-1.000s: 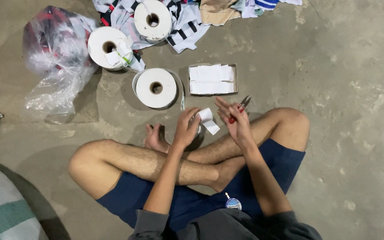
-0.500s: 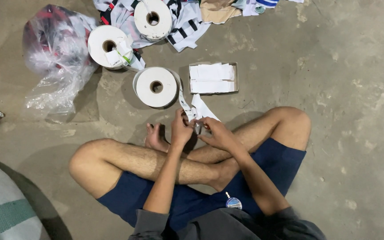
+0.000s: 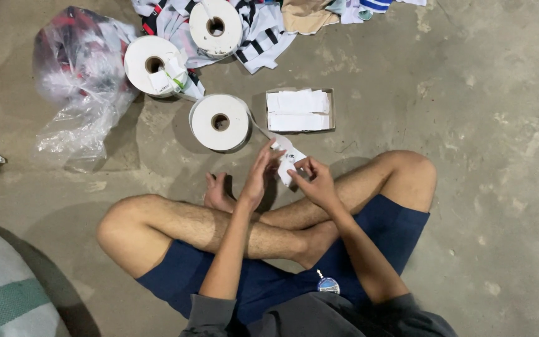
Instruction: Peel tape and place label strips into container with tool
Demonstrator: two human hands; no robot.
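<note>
bare, stained grey concrete floor (image 3: 469,93), evenly lit, with faint shadows.

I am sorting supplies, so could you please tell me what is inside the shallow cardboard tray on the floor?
The shallow cardboard tray holds two rows of stacked white paper strips. They cover its bottom, so anything beneath them cannot be seen.

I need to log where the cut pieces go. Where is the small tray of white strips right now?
In the head view, the cardboard tray sits on the concrete floor, just right of the nearest white roll and beyond both hands.
</note>
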